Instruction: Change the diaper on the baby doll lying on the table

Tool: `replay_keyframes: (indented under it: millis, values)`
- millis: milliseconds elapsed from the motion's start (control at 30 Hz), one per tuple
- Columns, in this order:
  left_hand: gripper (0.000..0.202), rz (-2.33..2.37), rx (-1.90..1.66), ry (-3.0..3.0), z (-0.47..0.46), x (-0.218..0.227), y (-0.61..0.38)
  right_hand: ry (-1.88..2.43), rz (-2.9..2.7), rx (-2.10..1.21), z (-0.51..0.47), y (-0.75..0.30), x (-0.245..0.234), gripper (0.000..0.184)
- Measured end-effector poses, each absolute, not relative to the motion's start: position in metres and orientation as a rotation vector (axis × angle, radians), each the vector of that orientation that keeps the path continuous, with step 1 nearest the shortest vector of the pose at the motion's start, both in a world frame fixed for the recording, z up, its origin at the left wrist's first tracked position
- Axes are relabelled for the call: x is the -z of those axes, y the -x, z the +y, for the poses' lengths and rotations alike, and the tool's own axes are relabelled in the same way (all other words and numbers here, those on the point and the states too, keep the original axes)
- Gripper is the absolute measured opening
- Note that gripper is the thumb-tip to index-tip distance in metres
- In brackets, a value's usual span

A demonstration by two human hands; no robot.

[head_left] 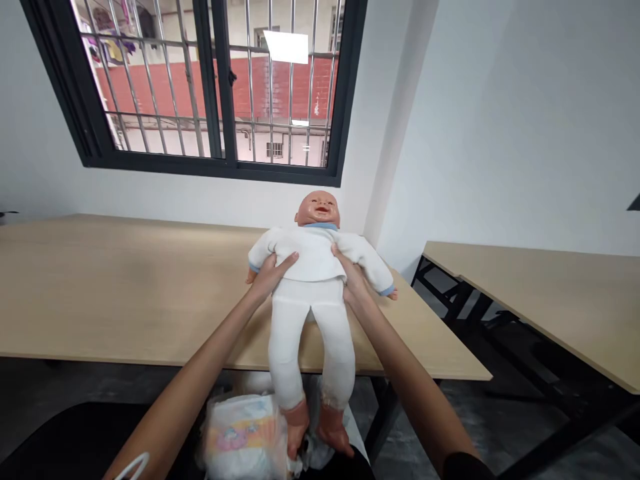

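Observation:
A baby doll (pixel 313 280) in a white top and white trousers lies on its back near the front edge of a wooden table (pixel 125 293), head toward the window. Its legs hang over the edge, bare feet down by my lap. My left hand (pixel 273 270) grips the doll's torso on its left side, thumb across the chest. My right hand (pixel 353 273) grips the other side under the arm. Below the table edge, a folded diaper (pixel 243 437) with a coloured print rests on my lap beside the doll's feet.
A black-framed barred window (pixel 215 87) fills the wall behind the table. A second wooden table (pixel 550 300) on black legs stands to the right, with a gap of dark floor between the two. A white strap (pixel 131 467) shows at my left forearm.

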State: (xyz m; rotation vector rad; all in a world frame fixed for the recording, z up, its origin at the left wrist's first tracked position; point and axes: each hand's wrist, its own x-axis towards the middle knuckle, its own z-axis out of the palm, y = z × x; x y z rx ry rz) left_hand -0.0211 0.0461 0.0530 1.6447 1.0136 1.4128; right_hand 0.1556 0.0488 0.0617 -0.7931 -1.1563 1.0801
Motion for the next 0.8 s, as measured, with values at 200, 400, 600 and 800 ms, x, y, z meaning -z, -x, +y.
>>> replay_keyframes:
  millis: [200, 400, 600, 800]
  values:
    - [0.067, 1.024, -1.340, -1.738, 0.072, -0.037, 0.036, 0.815, -1.064, -1.216, 0.080, -0.157, -0.043, 0.042]
    - [0.069, 1.097, -1.303, -1.794, 0.080, -0.014, 0.038, 0.880, -1.104, -1.269, 0.090, -0.166, -0.025, 0.036]
    - [0.066, 1.109, -1.264, -1.840, 0.089, 0.000, 0.040, 0.939, -1.079, -1.264, 0.092, -0.167, -0.017, 0.032]
    - [0.067, 1.146, -1.229, -1.848, 0.096, 0.012, 0.041, 0.982, -1.069, -1.244, 0.088, -0.165, -0.014, 0.033]
